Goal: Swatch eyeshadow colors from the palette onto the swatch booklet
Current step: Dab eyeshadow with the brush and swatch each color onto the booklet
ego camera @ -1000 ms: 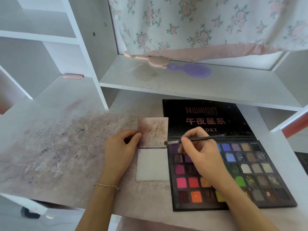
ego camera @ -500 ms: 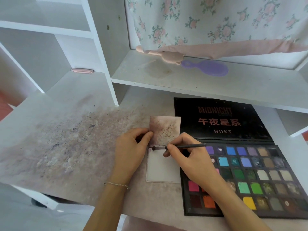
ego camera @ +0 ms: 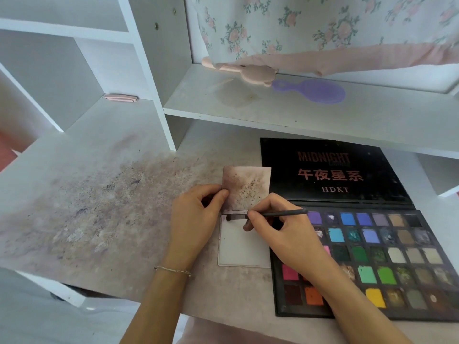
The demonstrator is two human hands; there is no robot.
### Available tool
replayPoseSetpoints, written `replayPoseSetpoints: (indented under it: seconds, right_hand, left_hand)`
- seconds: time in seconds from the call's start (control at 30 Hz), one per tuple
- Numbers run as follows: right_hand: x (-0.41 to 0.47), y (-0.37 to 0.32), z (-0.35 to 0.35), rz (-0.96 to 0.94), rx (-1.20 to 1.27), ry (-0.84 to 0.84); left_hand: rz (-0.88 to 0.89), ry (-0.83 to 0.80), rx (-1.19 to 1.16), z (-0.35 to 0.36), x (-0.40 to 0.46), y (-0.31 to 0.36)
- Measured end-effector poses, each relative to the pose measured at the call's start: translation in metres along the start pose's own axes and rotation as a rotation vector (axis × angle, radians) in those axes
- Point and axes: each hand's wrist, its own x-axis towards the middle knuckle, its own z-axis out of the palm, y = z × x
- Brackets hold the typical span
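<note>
Having just come off the palette (ego camera: 372,256) at the desk's right edge, the right hand (ego camera: 285,234) pinches the brush (ego camera: 260,216), dragging color across the booklet (ego camera: 244,234) that the left hand (ego camera: 196,214) pinches, so swatching's underway.

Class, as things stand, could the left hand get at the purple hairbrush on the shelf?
Probably yes: the purple hairbrush lies uncovered on the open shelf, nothing before it. But the left hand would first have to let go of the swatch booklet.

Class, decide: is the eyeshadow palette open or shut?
Open. The eyeshadow palette has its black lid folded back, and its rows of colour pans are exposed.
</note>
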Motion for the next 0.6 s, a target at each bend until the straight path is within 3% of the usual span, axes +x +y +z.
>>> replayPoseSetpoints:
  seconds: [0.6]
  right_hand:
    - [0.0006, 0.0017, 0.001, 0.013, 0.01, -0.007]
  left_hand:
    - [0.009, -0.001, 0.003, -0.0003, 0.0, -0.0003]
